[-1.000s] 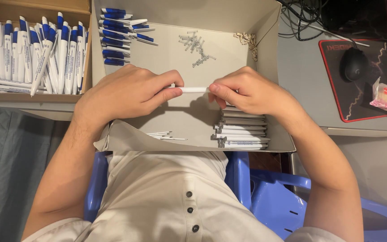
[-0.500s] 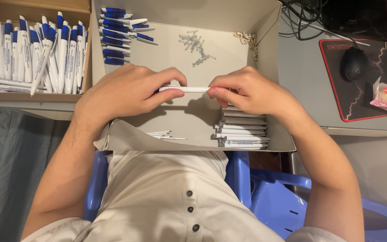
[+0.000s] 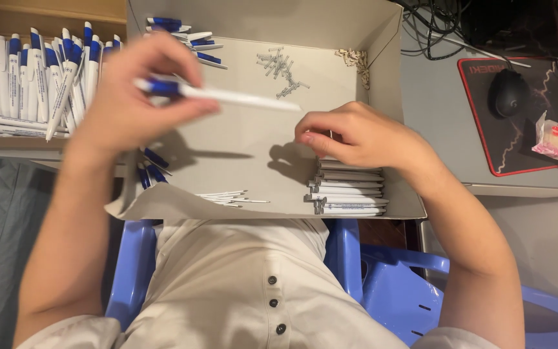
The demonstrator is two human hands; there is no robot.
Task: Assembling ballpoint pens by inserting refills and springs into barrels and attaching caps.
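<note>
My left hand [image 3: 130, 97] is raised over the left side of a shallow cardboard box [image 3: 382, 77] and grips a white pen with a blue end [image 3: 221, 95], held nearly level and blurred. My right hand [image 3: 356, 136] hovers with curled fingers just above a stack of white pen barrels [image 3: 347, 190] in the box's near right corner; I cannot tell whether it pinches anything. Blue pen caps [image 3: 151, 169] lie under my left wrist. Small metal springs [image 3: 282, 68] are scattered at the back of the box.
A wooden tray [image 3: 46, 13] at the left holds several finished white-and-blue pens [image 3: 27, 77]. Thin refills [image 3: 230, 197] lie at the box's front edge. To the right, a black mouse [image 3: 508, 92] sits on a red-edged mat beside a wrapped snack [image 3: 557, 139]. A blue plastic chair [image 3: 395, 284] is below.
Both hands were together on one white pen at the box's middle. Now my left hand has carried the pen up and left, and my right hand has let go and dropped towards the barrels.
</note>
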